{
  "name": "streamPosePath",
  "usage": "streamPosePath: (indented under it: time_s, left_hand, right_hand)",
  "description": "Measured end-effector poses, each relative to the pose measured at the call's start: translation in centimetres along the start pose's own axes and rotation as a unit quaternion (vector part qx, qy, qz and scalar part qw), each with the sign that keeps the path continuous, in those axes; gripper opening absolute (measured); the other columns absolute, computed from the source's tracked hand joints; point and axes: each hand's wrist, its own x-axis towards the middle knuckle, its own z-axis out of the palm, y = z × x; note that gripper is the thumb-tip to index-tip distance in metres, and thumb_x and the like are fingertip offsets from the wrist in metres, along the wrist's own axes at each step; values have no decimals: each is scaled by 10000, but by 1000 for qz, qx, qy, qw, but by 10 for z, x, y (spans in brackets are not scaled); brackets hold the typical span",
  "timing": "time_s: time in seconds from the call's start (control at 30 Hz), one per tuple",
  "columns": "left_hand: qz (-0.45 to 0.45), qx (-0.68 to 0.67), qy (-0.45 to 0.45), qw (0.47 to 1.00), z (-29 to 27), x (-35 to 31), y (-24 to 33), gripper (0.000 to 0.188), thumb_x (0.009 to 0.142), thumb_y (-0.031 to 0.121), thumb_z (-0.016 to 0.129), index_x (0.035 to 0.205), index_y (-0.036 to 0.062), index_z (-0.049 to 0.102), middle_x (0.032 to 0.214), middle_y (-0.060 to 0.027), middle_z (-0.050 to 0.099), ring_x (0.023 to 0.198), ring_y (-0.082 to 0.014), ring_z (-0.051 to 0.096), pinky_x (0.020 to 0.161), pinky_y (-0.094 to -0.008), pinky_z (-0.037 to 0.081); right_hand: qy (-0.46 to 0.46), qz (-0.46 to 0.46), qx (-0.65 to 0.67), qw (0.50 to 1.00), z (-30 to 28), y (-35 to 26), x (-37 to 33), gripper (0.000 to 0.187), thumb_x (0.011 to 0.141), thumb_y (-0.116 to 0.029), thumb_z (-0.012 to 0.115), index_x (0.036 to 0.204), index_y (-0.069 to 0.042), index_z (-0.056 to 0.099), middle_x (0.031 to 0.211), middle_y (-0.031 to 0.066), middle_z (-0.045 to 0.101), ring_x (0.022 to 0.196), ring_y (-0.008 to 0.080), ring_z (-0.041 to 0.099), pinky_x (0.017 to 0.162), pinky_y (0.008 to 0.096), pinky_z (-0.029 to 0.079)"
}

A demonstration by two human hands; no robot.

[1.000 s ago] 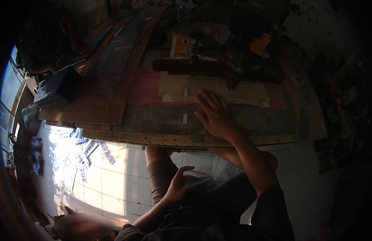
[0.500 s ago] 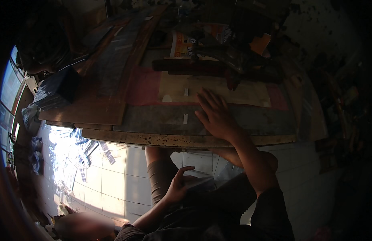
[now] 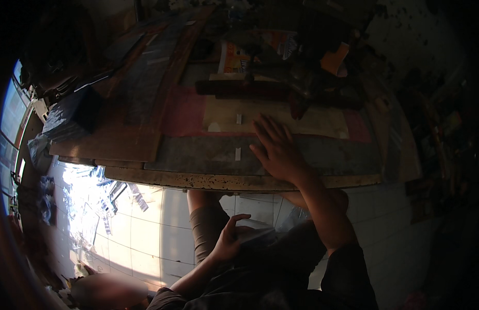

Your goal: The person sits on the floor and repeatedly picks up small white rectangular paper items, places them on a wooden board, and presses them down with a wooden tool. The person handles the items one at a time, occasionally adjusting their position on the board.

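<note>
My right hand (image 3: 276, 152) lies on the worktable with its fingers apart. The fingertips reach onto a cream strip (image 3: 322, 123) with pink ends, and the palm is over the grey table surface. Left of those fingers a small white tag (image 3: 239, 119) lies on the strip, and a second white tag (image 3: 238, 154) lies nearer the table edge. Down by my lap, my left hand (image 3: 228, 244) is closed around the side of a greyish, flat-topped bundle (image 3: 256, 236), one finger stretched over it. Its other fingers are mostly hidden.
A dark bar (image 3: 260, 89), part of a machine with a pointed arm (image 3: 300, 106), crosses above the strip. Brown boards (image 3: 110, 142) and a dark block (image 3: 76, 113) cover the table's left. Scattered strips (image 3: 102, 201) lie on the sunlit floor. An orange piece (image 3: 333, 59) is behind.
The machine's dark arm above the strip has shifted slightly. My right knee has moved inward to the left. Both hands stay nearly where they were.
</note>
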Motion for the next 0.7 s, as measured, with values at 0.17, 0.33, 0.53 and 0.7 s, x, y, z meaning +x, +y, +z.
streamPosePath:
  time_s: [0.17, 0.33, 0.53, 0.7]
  left_hand:
    - [1, -1, 5, 1000, -1, 1, -4, 684, 799, -86, 484, 1470, 13, 393, 1111, -151, 739, 1128, -216, 687, 1031, -341, 494]
    - [9, -4, -4, 1000, -4, 3, -8, 683, 801, -97, 477, 1470, 11, 395, 1121, -153, 736, 1132, -215, 685, 1033, -341, 495]
    - [-9, -24, 0, 1000, 0, 3, 2, 697, 791, -130, 447, 1471, 15, 397, 1120, -137, 727, 1144, -202, 676, 1043, -331, 491]
    - [6, -24, 0, 1000, -1, 2, -3, 707, 784, -132, 451, 1473, 13, 397, 1117, -126, 723, 1142, -204, 672, 1049, -334, 485]
  right_hand:
    - [-1, 4, 1, 1000, 0, -2, 1, 611, 1056, -388, 521, 1518, 1, 431, 1608, 235, 371, 1523, 364, 321, 1248, 526, 235]
    - [1, 5, 2, 1000, 0, -2, 1, 618, 1053, -391, 526, 1522, -1, 424, 1609, 236, 369, 1521, 366, 328, 1247, 531, 240]
    - [6, 7, 5, 1000, 3, -1, 0, 616, 1051, -382, 537, 1521, -2, 424, 1606, 236, 375, 1515, 366, 337, 1244, 537, 243]
    - [14, 1, 11, 1000, 1, -2, 1, 617, 1044, -375, 553, 1518, -1, 427, 1601, 237, 379, 1513, 371, 340, 1243, 540, 244]
